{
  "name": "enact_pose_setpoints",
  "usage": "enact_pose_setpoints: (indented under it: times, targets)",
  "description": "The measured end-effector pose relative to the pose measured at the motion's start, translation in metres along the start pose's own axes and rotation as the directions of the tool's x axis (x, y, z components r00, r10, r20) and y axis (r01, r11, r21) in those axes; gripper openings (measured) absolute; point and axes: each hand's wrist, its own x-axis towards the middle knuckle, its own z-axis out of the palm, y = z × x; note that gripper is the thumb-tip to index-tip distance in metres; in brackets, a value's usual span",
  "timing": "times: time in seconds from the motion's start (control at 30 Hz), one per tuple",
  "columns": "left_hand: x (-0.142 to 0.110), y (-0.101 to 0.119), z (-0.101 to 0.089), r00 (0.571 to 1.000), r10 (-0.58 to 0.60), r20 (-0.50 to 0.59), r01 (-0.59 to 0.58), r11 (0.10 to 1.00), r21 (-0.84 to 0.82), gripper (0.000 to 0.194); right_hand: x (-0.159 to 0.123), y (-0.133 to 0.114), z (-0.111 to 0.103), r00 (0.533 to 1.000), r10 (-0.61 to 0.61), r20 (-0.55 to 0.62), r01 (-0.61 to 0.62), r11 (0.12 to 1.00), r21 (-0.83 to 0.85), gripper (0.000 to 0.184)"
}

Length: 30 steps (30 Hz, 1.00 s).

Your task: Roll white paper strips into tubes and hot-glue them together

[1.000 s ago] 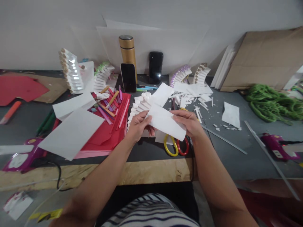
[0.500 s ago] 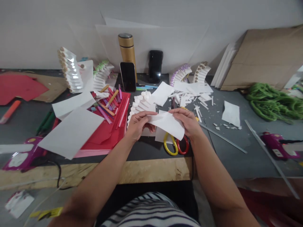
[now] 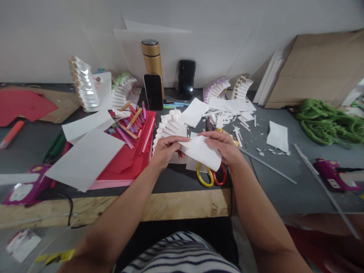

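Between my hands is a small piece of white paper (image 3: 201, 152), bent and tilted above the dark tabletop. My left hand (image 3: 167, 151) pinches its left corner. At its upper right edge, my right hand (image 3: 223, 147) grips it with thumb and fingers. Scissors with one yellow and one red handle (image 3: 205, 185) lie just below the paper, their blades hidden. Another white sheet rests beneath, mostly covered. Close behind my left hand stands a curved row of white paper pieces with round white tips (image 3: 170, 123).
Red sheets (image 3: 119, 167) with coloured paper rolls lie left, beside white sheets (image 3: 85, 159). White scraps (image 3: 222, 117) and a metal ruler (image 3: 269, 166) are at the right, near green yarn (image 3: 327, 123). A phone (image 3: 153, 92) leans on a gold flask (image 3: 152, 57). Purple glue guns (image 3: 334, 174) flank the workspace.
The paper has flattened out somewhat, its raised fold lowered, and more of its face shows. My hands have shifted only slightly.
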Motion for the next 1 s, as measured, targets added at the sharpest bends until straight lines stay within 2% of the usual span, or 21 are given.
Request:
enact_pose_setpoints:
  times: [0.2, 0.37, 0.47, 0.6, 0.77, 0.87, 1.0]
  targets:
    - [-0.001, -0.002, 0.0, 1.0, -0.012, 0.006, 0.013, 0.999, -0.039, 0.019, 0.0, 0.0, 0.002, 0.999, -0.047, 0.017, 0.048, 0.999, -0.009, 0.015]
    - [-0.003, 0.002, 0.0, 0.997, 0.009, 0.081, -0.003, 0.997, -0.077, 0.024, 0.0, 0.0, 0.001, 0.999, -0.042, -0.011, 0.042, 0.999, -0.025, 0.016]
    - [-0.003, 0.002, -0.001, 0.996, 0.015, 0.084, -0.013, 1.0, -0.017, 0.027, -0.002, -0.001, -0.002, 0.999, -0.04, -0.008, 0.039, 0.997, -0.062, 0.022]
    - [-0.003, 0.0, -0.001, 0.995, 0.017, 0.099, -0.028, 0.994, 0.107, 0.031, -0.003, -0.001, -0.006, 0.998, -0.026, 0.055, 0.033, 0.992, -0.124, 0.034]
    - [-0.005, 0.002, 0.001, 0.99, -0.057, 0.127, 0.026, 0.972, 0.233, 0.046, -0.002, 0.0, -0.005, 0.997, -0.06, 0.042, 0.068, 0.968, -0.241, 0.026]
    - [-0.004, 0.002, 0.003, 0.988, -0.111, 0.11, 0.081, 0.965, 0.248, 0.043, 0.0, 0.001, -0.007, 0.988, -0.155, 0.027, 0.156, 0.942, -0.296, 0.024]
    - [-0.001, 0.0, 0.003, 0.997, -0.074, 0.032, 0.065, 0.975, 0.212, 0.037, 0.001, 0.005, -0.013, 0.979, -0.198, 0.037, 0.197, 0.904, -0.379, 0.023]
